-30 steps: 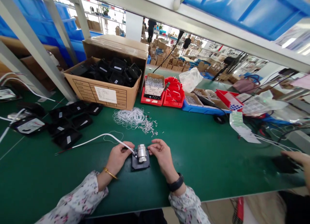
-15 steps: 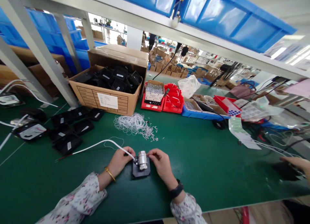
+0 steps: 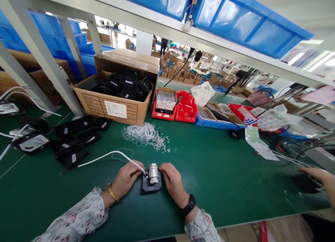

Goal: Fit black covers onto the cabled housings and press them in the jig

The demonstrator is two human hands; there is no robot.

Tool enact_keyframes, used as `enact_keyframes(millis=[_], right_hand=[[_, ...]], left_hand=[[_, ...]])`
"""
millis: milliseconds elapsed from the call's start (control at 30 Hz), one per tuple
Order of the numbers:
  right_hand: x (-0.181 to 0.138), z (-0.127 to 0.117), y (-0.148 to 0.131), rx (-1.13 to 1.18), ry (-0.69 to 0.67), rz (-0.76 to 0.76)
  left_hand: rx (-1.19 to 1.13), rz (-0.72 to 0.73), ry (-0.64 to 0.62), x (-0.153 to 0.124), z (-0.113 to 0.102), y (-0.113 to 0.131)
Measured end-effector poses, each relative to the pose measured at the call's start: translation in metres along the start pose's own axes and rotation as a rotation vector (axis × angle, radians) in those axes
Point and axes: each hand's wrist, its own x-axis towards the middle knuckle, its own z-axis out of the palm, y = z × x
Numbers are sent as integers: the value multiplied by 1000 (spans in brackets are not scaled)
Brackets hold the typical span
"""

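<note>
A small black plate with a silver cylindrical part [image 3: 153,173] on top lies on the green mat [image 3: 209,179] near the front edge. My left hand [image 3: 128,177] is closed at its left side, pinching the end of a white cable [image 3: 104,156] where it meets the part. My right hand [image 3: 170,179] is closed against the right side of the part, fingers curled on it. The cable trails left across the mat.
An open cardboard box of black parts [image 3: 115,92] stands behind, several black parts [image 3: 75,140] lie left, and white threads with small metal pins [image 3: 146,135] sit mid-table. Red and blue trays [image 3: 183,107] line the back. Another person's hand [image 3: 318,175] rests at right.
My view has tilted and both hands have closed in tighter around the silver part. The other person's hand at right has shifted slightly.
</note>
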Motion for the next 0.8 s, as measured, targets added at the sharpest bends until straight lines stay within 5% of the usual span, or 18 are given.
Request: enact_keyframes(millis=[133,267,433,533,667,800], right_hand=[[-1,2,-7,21,48,59],[5,-12,3,171,-24,306],[32,-45,50,-103,213,520],[52,-51,69,-150,169,513],[65,-50,71,-132,132,517],[52,-47,52,-21,132,546]], left_hand=[[-35,-161,-107,-3,-3,5],[-69,-294,-95,10,-8,6],[210,-155,-170,67,14,1],[234,-78,-264,101,41,-2],[270,-46,-331,122,69,-5],[232,-67,-347,124,67,-8]])
